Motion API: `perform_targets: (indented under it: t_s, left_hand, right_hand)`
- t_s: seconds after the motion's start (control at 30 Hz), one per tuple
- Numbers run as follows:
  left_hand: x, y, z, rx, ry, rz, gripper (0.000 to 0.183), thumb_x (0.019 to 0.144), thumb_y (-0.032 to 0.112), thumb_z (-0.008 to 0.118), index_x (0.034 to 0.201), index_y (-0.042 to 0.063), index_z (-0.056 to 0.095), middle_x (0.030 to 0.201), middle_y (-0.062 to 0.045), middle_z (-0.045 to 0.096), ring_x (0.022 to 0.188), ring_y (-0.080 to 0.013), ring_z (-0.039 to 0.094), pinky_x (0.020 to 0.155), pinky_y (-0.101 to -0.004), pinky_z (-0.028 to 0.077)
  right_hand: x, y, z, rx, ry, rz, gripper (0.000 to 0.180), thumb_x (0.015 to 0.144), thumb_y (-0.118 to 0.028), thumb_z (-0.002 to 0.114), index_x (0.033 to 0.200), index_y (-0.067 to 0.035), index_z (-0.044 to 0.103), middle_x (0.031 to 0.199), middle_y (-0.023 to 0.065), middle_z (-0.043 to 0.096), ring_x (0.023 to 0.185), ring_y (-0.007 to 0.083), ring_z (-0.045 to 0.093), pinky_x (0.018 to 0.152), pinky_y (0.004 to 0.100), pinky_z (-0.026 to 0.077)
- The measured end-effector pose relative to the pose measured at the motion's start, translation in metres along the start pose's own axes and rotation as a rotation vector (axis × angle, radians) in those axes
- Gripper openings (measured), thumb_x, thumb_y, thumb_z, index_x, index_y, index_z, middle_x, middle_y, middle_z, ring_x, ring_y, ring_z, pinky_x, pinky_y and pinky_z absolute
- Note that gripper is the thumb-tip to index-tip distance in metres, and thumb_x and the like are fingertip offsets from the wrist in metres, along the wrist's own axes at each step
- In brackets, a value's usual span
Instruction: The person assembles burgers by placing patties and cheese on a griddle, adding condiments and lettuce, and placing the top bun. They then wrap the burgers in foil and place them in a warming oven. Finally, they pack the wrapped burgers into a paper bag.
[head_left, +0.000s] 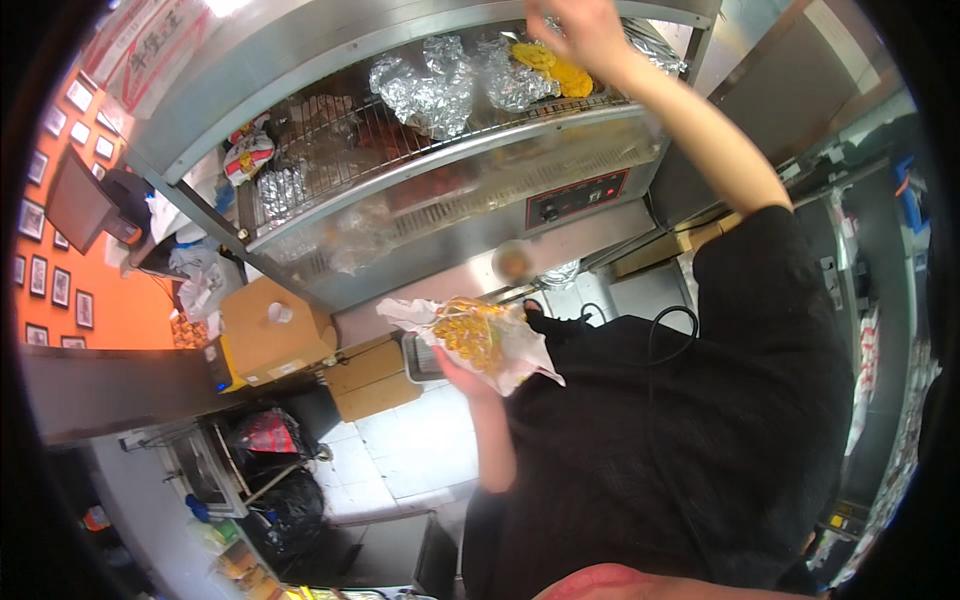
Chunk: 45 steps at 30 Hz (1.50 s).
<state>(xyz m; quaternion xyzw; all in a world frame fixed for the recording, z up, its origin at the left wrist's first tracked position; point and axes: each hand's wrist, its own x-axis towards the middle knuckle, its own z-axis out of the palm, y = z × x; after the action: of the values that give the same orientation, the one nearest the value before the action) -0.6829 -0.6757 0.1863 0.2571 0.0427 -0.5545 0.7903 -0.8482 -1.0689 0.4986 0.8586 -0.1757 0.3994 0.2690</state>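
Observation:
My left hand (469, 375) holds a food item (469, 337) in white printed paper from below. The paper is open, and yellowish shredded filling or topping shows on top. My right hand (574, 34) is raised at the top edge of the view, over the warming cabinet (450, 191). Its fingers are blurred and partly cut off, so whether they grip anything is unclear. Near it on the cabinet's wire rack are yellow food pieces (562, 71) and crumpled aluminium foil (435, 82). A small round container (514, 262), blurred, stands on the ledge below the control panel (577, 199).
Wrapped packets (251, 154) sit at the rack's left end. A cardboard box (274, 326) with a small cup (280, 312) on it stands left of the cabinet. Lower left are black bin bags (289, 506). A metal tray (421, 358) lies beyond my left hand. White floor tiles (412, 450) show below.

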Motion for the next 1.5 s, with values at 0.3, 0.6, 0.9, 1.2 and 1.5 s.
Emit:
perform_targets:
  t_s: [0.3,0.6,0.9,1.2,1.5]
  left_hand:
    - [0.034,0.003,0.011,0.01,0.023,0.036,0.07,0.103,0.057,0.035,0.155,0.011,0.032,0.153,-0.012,0.044,0.139,-0.0335,0.044,0.116,-0.0491,0.036]
    - [0.043,0.0,0.031,-0.067,0.007,0.072,0.066,0.106,0.054,0.03,0.154,0.01,0.033,0.154,-0.009,0.043,0.139,-0.0285,0.044,0.116,-0.0437,0.035]
    - [0.022,-0.008,0.038,-0.288,-0.156,-0.101,0.069,0.105,0.059,0.025,0.154,0.012,0.034,0.154,-0.009,0.043,0.141,-0.031,0.043,0.117,-0.0478,0.034]
    - [-0.011,-0.014,0.006,-0.403,-0.226,-0.15,0.071,0.103,0.063,0.027,0.154,0.014,0.033,0.154,-0.01,0.042,0.141,-0.0308,0.043,0.116,-0.0482,0.035]
    - [-0.035,-0.013,-0.012,-0.3,-0.146,-0.077,0.071,0.103,0.061,0.033,0.154,0.011,0.034,0.151,-0.011,0.046,0.137,-0.0302,0.047,0.114,-0.0463,0.038]
  right_hand:
    - [-0.15,0.07,0.112,0.096,-0.618,0.441,0.042,0.092,-0.034,0.059,0.129,-0.014,0.056,0.109,0.0161,0.067,0.1,0.0392,0.064,0.085,0.0473,0.054]
    - [-0.092,-0.054,0.012,0.901,0.074,1.083,0.028,0.101,-0.02,0.063,0.118,0.002,0.064,0.102,0.0025,0.069,0.088,0.0065,0.061,0.076,0.0222,0.048]
    - [-0.128,-0.268,-0.071,1.102,-0.915,0.947,0.032,0.094,-0.01,0.061,0.125,-0.003,0.061,0.09,0.0207,0.069,0.084,0.0299,0.071,0.073,0.0372,0.054]
    - [-0.129,-0.334,-0.048,1.014,-0.874,0.777,0.023,0.091,-0.011,0.067,0.112,-0.001,0.066,0.098,0.0141,0.07,0.092,0.0263,0.071,0.079,0.0359,0.056]
    - [-0.139,-0.327,-0.081,0.866,-0.473,0.496,0.015,0.093,-0.011,0.068,0.106,-0.003,0.068,0.106,0.0094,0.067,0.081,0.0197,0.068,0.068,0.0286,0.055]
